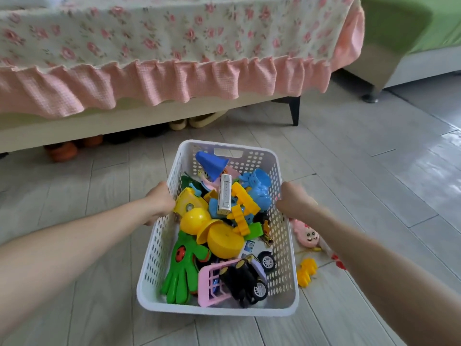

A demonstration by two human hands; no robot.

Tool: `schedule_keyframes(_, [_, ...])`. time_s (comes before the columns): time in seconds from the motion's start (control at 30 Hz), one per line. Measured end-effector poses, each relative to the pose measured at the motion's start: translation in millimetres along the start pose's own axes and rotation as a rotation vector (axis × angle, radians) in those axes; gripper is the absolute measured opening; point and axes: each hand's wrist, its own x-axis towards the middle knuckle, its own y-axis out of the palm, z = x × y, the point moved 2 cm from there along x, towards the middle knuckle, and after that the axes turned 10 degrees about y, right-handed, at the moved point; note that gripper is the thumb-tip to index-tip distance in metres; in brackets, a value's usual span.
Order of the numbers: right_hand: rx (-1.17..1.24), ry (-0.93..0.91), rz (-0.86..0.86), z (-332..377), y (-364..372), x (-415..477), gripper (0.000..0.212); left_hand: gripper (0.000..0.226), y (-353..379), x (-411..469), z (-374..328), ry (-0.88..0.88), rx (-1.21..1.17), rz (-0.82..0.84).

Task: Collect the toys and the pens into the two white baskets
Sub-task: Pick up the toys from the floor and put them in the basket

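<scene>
A white perforated basket [159, 248] sits in front of me over the grey floor, heaped with toys: a green hand [183, 270], a yellow ball shape [197, 221], a blue cone [212, 163], a black toy car [247, 283] and a pink cart [208, 278]. My left hand [161, 202] grips the basket's left rim. My right hand [295, 202] grips the right rim. On the floor just right of the basket lie a pink face toy [308, 237] and a small yellow toy [306, 272], partly hidden by my right forearm.
A bed [149, 116] with a floral cover and pink frill [174, 81] runs across the back, with shoes [62, 151] under it and a dark leg [294, 108]. A green and grey sofa [399, 41] stands at the far right. Grey floorboards [374, 158] surround the basket.
</scene>
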Motion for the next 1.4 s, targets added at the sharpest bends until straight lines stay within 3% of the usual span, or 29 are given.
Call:
schedule_keyframes(0.1, [0.006,0.036,-0.022,-11,4,10,0.028,0.047,16,20,0,0.037,-0.005,0.035])
schedule_keyframes(0.23, [0.122,0.044,-0.065,-21,9,21,0.008,0.043,27,44,7,0.067,-0.002,0.099])
schedule_keyframes(0.33, [0.249,0.065,-0.211,-32,11,30,0.030,0.039,30,51,15,0.095,0.036,0.073])
schedule_keyframes(0.4, [0.229,0.136,-0.324,-43,11,38,0.034,0.034,31,46,11,0.111,0.149,0.020])
schedule_keyframes(0.5, [0.075,0.196,-0.222,-61,31,52,0.037,0.034,36,41,10,0.164,0.235,-0.028])
schedule_keyframes(0.6, [0.057,0.131,-0.089,-64,60,56,0.037,0.032,39,45,14,0.177,0.236,-0.036])
schedule_keyframes(0.73, [0.019,0.167,-0.164,-66,71,60,0.040,0.031,39,46,18,0.200,0.244,-0.059])
schedule_keyframes(0.87, [0.262,0.143,-0.255,-64,57,52,0.038,0.033,39,45,18,0.215,0.235,-0.071])
schedule_keyframes(1.0, [0.721,0.233,-0.358,-58,18,39,0.038,0.032,37,44,17,0.226,0.217,-0.069])
schedule_keyframes(1.2, [0.866,0.029,-0.603,-22,-13,-10,0.026,0.037,37,40,14,0.216,0.209,-0.056])
schedule_keyframes(1.3, [0.776,-0.106,-0.584,-4,-1,-37,0.030,0.042,34,36,9,0.216,0.198,-0.029])
schedule_keyframes(1.4, [0.496,-0.255,-0.445,2,25,-60,0.039,0.044,33,33,7,0.206,0.209,-0.015])
